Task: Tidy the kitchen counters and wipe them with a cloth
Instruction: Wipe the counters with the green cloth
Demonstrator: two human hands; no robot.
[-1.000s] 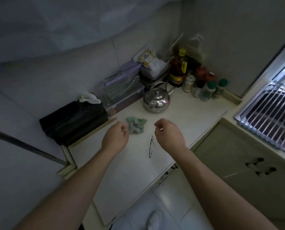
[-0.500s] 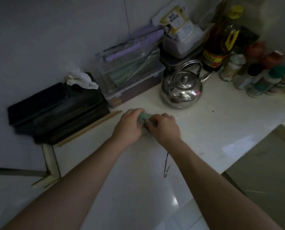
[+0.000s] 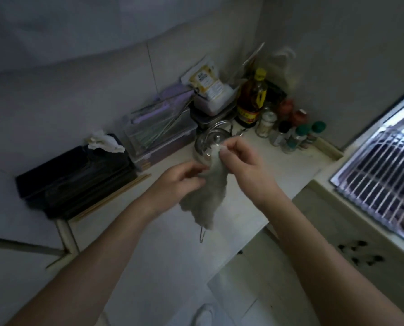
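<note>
A pale grey-green cloth [image 3: 208, 196] hangs in the air above the white counter [image 3: 278, 175]. My right hand [image 3: 243, 165] pinches its top corner, high up in front of the steel kettle [image 3: 205, 144]. My left hand [image 3: 179, 180] holds the cloth's left edge a little lower. The cloth's bottom end dangles just above a thin dark wire-like thing [image 3: 202, 235] lying on the counter.
Along the wall stand a black tissue box [image 3: 78, 180], chopsticks [image 3: 116, 198], a clear storage box [image 3: 158, 132], an oil bottle [image 3: 251, 100] and several spice jars [image 3: 295, 135]. A sink with a metal rack [image 3: 384, 184] lies at the right. The counter's front edge drops to the floor.
Both hands closed on the crumpled cloth lying on the counter, then lifted it. It now hangs stretched out between them, above the counter.
</note>
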